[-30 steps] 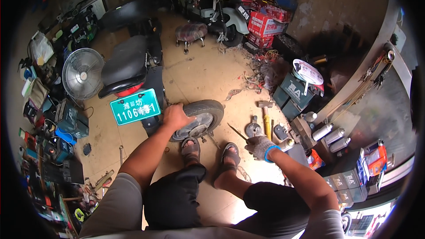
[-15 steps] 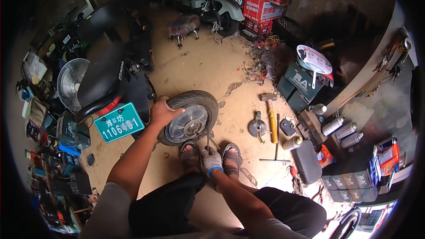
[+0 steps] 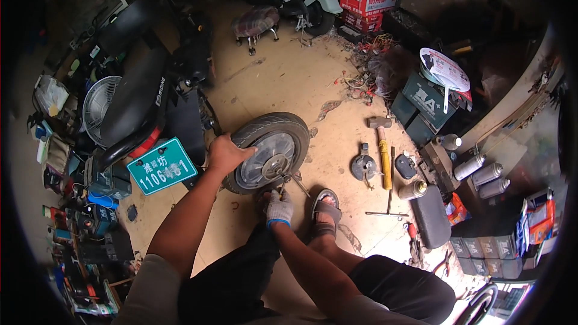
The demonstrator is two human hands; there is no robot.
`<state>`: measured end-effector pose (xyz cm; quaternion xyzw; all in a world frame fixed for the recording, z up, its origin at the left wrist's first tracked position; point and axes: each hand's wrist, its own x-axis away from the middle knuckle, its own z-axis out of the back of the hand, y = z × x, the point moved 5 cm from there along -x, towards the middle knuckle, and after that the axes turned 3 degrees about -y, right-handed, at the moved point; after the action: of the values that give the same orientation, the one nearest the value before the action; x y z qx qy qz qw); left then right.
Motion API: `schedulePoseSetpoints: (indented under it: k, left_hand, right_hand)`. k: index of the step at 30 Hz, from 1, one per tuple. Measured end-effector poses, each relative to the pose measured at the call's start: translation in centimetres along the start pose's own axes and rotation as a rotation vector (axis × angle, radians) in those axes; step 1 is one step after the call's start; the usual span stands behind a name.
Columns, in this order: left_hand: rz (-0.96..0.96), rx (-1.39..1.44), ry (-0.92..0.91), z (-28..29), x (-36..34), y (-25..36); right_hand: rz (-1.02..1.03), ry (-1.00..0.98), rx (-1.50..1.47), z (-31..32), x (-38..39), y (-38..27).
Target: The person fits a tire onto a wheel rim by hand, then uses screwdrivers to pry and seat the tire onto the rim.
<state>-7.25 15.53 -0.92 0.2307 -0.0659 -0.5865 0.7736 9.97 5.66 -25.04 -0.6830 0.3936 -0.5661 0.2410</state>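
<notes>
A wheel [image 3: 269, 159] with a black tyre and grey hub stands tilted on the floor in front of my feet. My bare left hand [image 3: 229, 155] grips the tyre's left side, thumb laid over the sidewall toward the hub. Below the hub, my right hand [image 3: 279, 207], in a pale knitted glove with a blue cuff, is closed around a thin metal tool [image 3: 283, 189]; its exact kind is hard to make out. A second metal bar [image 3: 300, 185] slants from the hub toward my right foot.
To the right lie a yellow-handled hammer [image 3: 385, 156], a round metal part [image 3: 363, 165] and a T-handle wrench [image 3: 391, 195]. An electric scooter [image 3: 135, 102] with a green plate stands left. Batteries [image 3: 421, 105] and spray cans [image 3: 469, 167] line the right side; a stool [image 3: 255, 21] stands farther back.
The view has shifted, so most things sit a little differently in it. My right hand has moved left relative to my feet, now over the left foot. The left hand keeps its hold on the tyre.
</notes>
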Motion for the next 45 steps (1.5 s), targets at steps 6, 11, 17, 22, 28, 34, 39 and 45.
schedulePoseSetpoints:
  k: [6, 11, 17, 22, 28, 34, 39, 45]
  left_hand:
    - [0.010, -0.178, 0.007, -0.6, -1.4, 2.3]
    - [0.049, -0.213, -0.024, -1.0, -2.3, 3.4]
    - [0.056, -0.226, 0.013, -0.9, -1.4, 4.4]
    - [0.074, -0.255, 0.025, -0.7, -1.3, 4.3]
    - [0.104, -0.257, 0.010, -0.5, -1.3, 4.6]
    - [0.178, -0.290, -0.031, -0.2, -0.5, 5.7]
    - [0.174, -0.289, -0.028, -0.5, -0.2, 6.4]
    - [0.153, -0.293, -0.022, -1.2, -0.8, 6.2]
  right_hand:
    - [0.183, 0.181, -0.005, -3.8, -4.3, 2.4]
    - [0.028, 0.030, -0.309, -3.2, -6.0, 3.4]
    - [-0.027, 0.033, -0.439, -3.3, -8.5, 3.5]
    - [-0.140, 0.041, -0.774, -5.0, -7.7, 1.5]
    - [-0.325, -0.194, -0.466, 1.1, -4.6, -3.3]
    - [-0.292, 0.039, -0.658, -0.4, -7.0, -2.6]
    - [-0.158, 0.223, -0.398, -3.0, -4.1, -4.9]
    - [-0.375, -0.232, -0.522, 0.3, -3.6, -7.7]
